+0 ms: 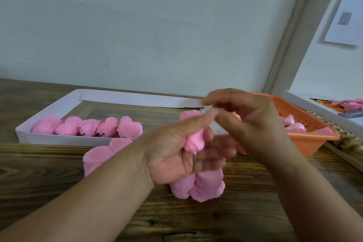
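Two hands meet at the centre of the frame. The left hand (172, 155) lies palm-up with its fingers curled round a pink bud (194, 141), which stands upright in the grip just right of centre. A thin wire stem (194, 160) runs down from the bud across the palm. The right hand (245, 120) hangs over the bud from the right with its fingers bent and thumb and forefinger close together at the bud's top. Motion blur hides whether they pinch a petal or only touch it.

Directly below the left hand a heap of loose petals (200, 186) lies on the wooden table (59, 192). A second heap of petals (98, 155) shows just left of the wrist. Further left, a white cardboard tray (49, 139) holds a row of finished flowers (88, 126). At the right an orange basket (306, 139) holds a few more pink pieces.

The likeliest slip is the bud turning on its wire if the left grip slackens while the right hand works, which would leave a petal crooked. Too hard a squeeze would probably crease the thin material instead. The left forearm passes close over the second heap and could sweep petals off their pile. The bare wire end could also prick the palm.
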Demonstrator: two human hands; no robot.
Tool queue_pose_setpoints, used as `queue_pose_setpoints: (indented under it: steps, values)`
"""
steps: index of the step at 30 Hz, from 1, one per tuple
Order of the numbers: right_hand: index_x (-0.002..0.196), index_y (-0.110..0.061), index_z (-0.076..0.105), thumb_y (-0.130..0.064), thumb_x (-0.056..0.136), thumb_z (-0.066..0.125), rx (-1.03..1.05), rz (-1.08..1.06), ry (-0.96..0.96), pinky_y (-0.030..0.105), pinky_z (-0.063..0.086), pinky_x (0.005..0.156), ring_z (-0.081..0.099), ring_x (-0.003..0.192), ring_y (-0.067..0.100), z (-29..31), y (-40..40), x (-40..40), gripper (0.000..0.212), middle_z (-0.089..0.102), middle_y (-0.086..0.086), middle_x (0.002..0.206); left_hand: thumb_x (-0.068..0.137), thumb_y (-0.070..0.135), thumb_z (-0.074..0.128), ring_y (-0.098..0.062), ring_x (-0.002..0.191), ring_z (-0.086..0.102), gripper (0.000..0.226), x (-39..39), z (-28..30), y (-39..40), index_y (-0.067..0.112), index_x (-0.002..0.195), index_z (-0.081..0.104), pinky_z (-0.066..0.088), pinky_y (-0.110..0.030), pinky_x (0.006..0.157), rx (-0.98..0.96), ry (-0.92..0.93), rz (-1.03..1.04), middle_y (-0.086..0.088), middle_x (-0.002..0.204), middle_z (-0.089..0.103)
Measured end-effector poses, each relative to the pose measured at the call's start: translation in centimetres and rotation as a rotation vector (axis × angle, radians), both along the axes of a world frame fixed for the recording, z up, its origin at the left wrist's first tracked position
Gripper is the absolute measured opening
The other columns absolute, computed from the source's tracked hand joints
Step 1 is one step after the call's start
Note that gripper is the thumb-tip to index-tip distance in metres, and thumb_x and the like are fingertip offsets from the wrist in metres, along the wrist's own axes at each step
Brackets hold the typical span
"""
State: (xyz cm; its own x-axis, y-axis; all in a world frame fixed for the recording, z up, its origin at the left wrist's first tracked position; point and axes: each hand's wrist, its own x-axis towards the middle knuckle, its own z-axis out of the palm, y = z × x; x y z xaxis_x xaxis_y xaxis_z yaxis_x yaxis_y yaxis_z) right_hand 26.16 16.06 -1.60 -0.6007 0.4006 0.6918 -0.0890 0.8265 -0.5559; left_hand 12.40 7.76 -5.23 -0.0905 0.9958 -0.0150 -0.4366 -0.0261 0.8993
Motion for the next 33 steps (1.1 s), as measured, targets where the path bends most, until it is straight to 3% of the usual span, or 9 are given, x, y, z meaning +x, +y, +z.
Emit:
queue_pose_setpoints:
  steps: [3,6,10,15,19,22,25,28,33]
  values:
    - [0.078,-0.007,0.066,-0.017,0.08,0.064,0.245,-0.248,0.243,0.013,0.042,0.063,0.055,0.064,0.009,-1.4,-1.2,-0.4,0.01,0.064,-0.001,0.07,0.068,0.037,0.067,-0.021,0.074,0.07,0.026,0.4,0.9,0.5,0.012,0.063,0.064,0.059,-0.035,0.073,0.023,-0.115,0.1,-0.01,0.074,0.071]
    - [0.079,-0.002,0.067,-0.022,0.079,0.067,0.48,-0.233,0.16,0.028,0.047,0.062,0.057,0.064,0.017,-2.8,-2.1,-1.2,0.02,0.063,0.003,0.07,0.077,0.035,0.063,-0.015,0.066,0.068,0.042,0.5,1.4,0.9,0.014,0.041,0.059,0.053,-0.036,0.084,0.014,-0.226,0.165,-0.004,0.058,0.066]
    - [0.088,-0.002,0.07,-0.013,0.071,0.075,0.662,-0.347,0.066,0.037,0.05,0.052,0.062,0.062,0.026,-3.9,-2.5,-2.7,0.021,0.065,0.006,0.071,0.092,0.045,0.05,-0.009,0.063,0.064,0.038,0.5,1.3,1.0,0.013,0.101,0.067,0.046,-0.036,0.093,-0.067,-0.299,0.158,0.006,0.057,0.066]
    - [0.074,-0.003,0.068,-0.006,0.074,0.072,0.751,-0.439,0.133,0.036,0.048,0.047,0.061,0.059,0.026,-4.3,-2.9,-3.3,0.005,0.066,0.007,0.071,0.092,0.04,0.054,-0.012,0.065,0.068,0.033,1.0,1.5,1.0,0.012,0.074,0.054,0.056,-0.026,0.05,-0.056,-0.409,0.245,-0.005,0.081,0.072]
    - [0.07,-0.006,0.065,-0.005,0.071,0.07,0.409,-0.388,0.186,0.033,0.049,0.051,0.058,0.058,0.013,-4.5,-3.6,-3.5,0.005,0.062,0.0,0.065,0.09,0.042,0.054,-0.013,0.057,0.067,0.038,1.8,1.7,0.9,0.011,0.068,0.055,0.057,-0.028,0.064,0.0,-0.38,0.229,-0.005,0.076,0.073]
    - [0.072,-0.016,0.064,0.0,0.071,0.075,-0.094,-0.177,0.245,0.011,0.045,0.053,0.055,0.055,-0.001,-4.0,-3.9,-3.1,0.02,0.062,-0.017,0.064,0.089,0.037,0.056,-0.017,0.059,0.068,0.036,2.0,1.8,0.9,0.009,0.066,0.056,0.058,-0.028,0.062,0.08,-0.349,0.227,-0.007,0.079,0.073]
    - [0.073,-0.015,0.066,0.003,0.074,0.072,-0.484,0.037,0.243,0.012,0.047,0.05,0.063,0.053,0.004,-3.4,-3.6,-2.6,0.019,0.069,-0.008,0.062,0.088,0.039,0.056,-0.026,0.077,0.067,0.038,1.6,1.6,1.1,0.013,0.061,0.058,0.053,-0.037,0.079,0.079,-0.178,0.215,-0.009,0.087,0.074]
    - [0.081,-0.013,0.067,0.001,0.075,0.071,-0.451,0.014,0.146,0.013,0.047,0.051,0.065,0.057,0.007,-3.1,-2.9,-2.3,0.016,0.071,-0.002,0.067,0.094,0.043,0.051,-0.03,0.081,0.061,0.055,0.7,2.0,1.9,0.017,0.046,0.059,0.048,-0.038,0.078,0.039,0.09,0.299,-0.006,0.073,0.071]
    - [0.103,-0.015,0.061,-0.006,0.076,0.072,-0.325,-0.314,0.178,0.012,0.049,0.065,0.061,0.073,0.002,-2.5,1.0,-0.9,0.031,0.068,-0.003,0.09,0.097,0.045,0.043,-0.018,0.069,0.049,0.051,-5.0,4.6,4.3,0.017,0.057,0.057,0.038,-0.028,0.067,-0.049,0.687,0.546,-0.003,0.067,0.056]
